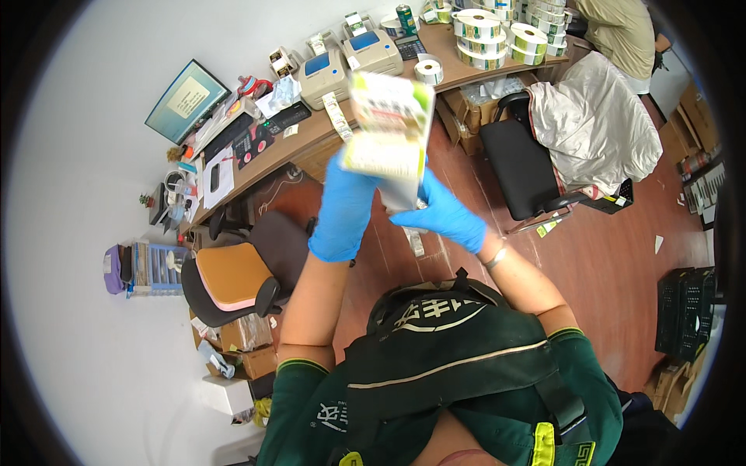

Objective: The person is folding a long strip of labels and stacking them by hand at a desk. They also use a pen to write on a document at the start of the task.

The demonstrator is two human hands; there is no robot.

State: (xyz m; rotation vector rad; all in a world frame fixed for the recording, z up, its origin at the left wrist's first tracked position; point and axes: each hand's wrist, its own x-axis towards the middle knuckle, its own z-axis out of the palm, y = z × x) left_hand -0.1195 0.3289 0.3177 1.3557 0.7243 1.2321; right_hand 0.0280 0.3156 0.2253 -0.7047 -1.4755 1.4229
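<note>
Both my hands wear blue gloves and are raised in front of my chest. Between them is a blurred bundle of printed labels (388,120), white with green and yellow, its lower part plain grey-white. My left hand (342,208) grips its lower left side, fingers partly hidden behind the printed face. At the lower right, my right hand (444,213) closes on the bottom end with thumb and fingers. Whether the labels form one folded strip or a loose stack, I cannot tell.
A wooden desk (256,167) carries two label printers (322,78), a monitor (186,102) and several label rolls (478,39). Office chairs stand at left (229,279) and right (517,167), the latter with a pale cloth. Another person (622,35) is at the far right. Black crates (684,311) sit on the right.
</note>
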